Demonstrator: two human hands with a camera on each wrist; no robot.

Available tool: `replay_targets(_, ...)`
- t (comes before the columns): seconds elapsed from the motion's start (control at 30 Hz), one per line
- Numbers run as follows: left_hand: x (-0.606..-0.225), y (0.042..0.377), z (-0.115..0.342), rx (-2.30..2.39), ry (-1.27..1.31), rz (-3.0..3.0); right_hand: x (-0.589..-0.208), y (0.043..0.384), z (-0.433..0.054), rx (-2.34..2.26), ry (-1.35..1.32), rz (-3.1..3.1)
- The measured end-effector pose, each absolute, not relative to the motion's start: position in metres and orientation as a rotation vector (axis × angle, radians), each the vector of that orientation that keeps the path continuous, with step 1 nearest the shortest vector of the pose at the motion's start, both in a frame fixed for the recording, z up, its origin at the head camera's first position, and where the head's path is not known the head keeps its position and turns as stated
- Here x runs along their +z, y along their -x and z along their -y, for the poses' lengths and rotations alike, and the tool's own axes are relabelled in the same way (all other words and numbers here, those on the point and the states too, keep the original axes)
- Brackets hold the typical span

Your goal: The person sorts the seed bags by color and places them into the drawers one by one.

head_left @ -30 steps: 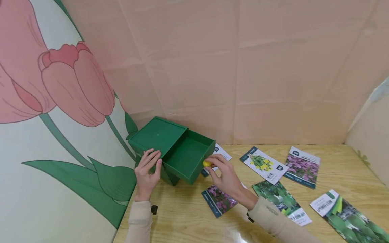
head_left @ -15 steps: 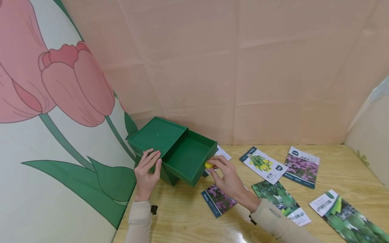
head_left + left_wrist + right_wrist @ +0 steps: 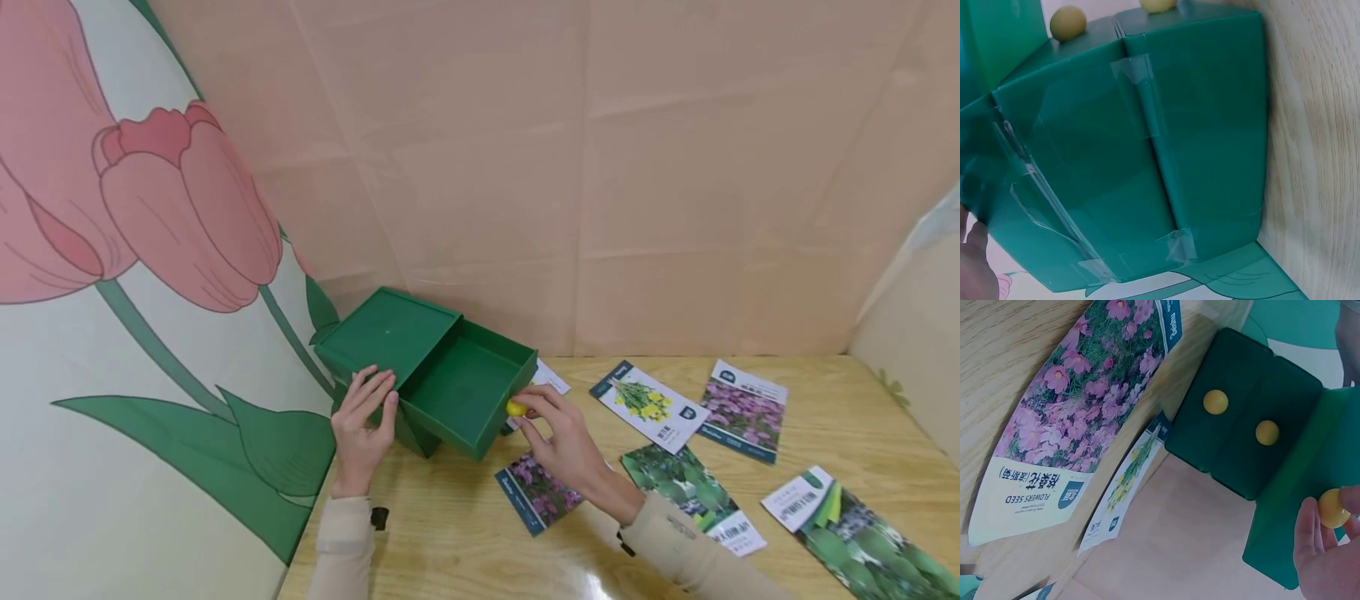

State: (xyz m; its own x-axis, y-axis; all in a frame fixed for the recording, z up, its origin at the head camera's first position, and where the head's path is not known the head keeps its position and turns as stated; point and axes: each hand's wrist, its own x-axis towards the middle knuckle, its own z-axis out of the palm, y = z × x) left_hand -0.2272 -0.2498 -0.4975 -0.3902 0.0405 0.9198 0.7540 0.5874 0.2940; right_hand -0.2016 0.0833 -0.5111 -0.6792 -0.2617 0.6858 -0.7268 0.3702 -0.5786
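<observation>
A green cabinet [image 3: 386, 333] with stacked drawers stands at the table's left, seen side-on in the left wrist view. Its top drawer [image 3: 457, 383] is pulled well out, and its visible floor is bare. My right hand [image 3: 566, 437] pinches the yellow round knob [image 3: 515, 408] on that drawer's front; the right wrist view shows fingertips and thumb around the same knob [image 3: 1334, 508]. The two lower drawers [image 3: 1254, 381] are closed, each with a yellow knob. My left hand [image 3: 363, 433] rests on the cabinet's top near the front edge, fingers extended, thumb apart.
Several seed packets lie right of the cabinet, including a yellow-flower packet [image 3: 652, 407], a purple-flower packet [image 3: 746, 410] and a green packet [image 3: 862, 533]. Another purple-flower packet [image 3: 540, 496] lies below my right hand. A tulip-painted wall [image 3: 187, 192] borders the left.
My right hand has drawn the top drawer slightly farther out to the right; over the last half second it hardly moves. The left hand stays on the cabinet.
</observation>
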Motion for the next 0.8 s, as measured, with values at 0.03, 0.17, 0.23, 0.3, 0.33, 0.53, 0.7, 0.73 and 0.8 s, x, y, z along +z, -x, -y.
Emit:
replay_targets(0.03,-0.497,0.226,0.250,-0.897,0.647,1.827,-0.511,0.202,-0.083,1.268,-0.855,2.150)
replay_targets(0.17,-0.497,0.222,0.249,-0.907,0.622,1.874,-0.510,0.201,-0.084,1.288,-0.846,2.161)
replay_targets(0.23,-0.497,0.220,0.247,-0.899,0.596,1.905,-0.510,0.201,-0.086,1.299,-0.838,2.163)
replay_targets(0.3,-0.496,0.216,0.245,-0.889,0.564,1.931,-0.509,0.200,-0.088,1.312,-0.822,2.173)
replay_targets(0.33,-0.496,0.215,0.244,-0.883,0.550,1.938,-0.509,0.199,-0.089,1.313,-0.815,2.179)
replay_targets(0.53,-0.497,0.203,0.237,-0.857,0.476,1.923,-0.512,0.196,-0.097,1.307,-0.761,2.217)
replay_targets(0.7,-0.499,0.194,0.234,-0.877,0.395,1.910,-0.519,0.196,-0.107,1.298,-0.717,2.212)
replay_targets(0.73,-0.500,0.192,0.233,-0.887,0.375,1.916,-0.521,0.196,-0.109,1.296,-0.710,2.210)
replay_targets(0.8,-0.501,0.187,0.232,-0.912,0.336,1.936,-0.523,0.196,-0.113,1.302,-0.694,2.211)
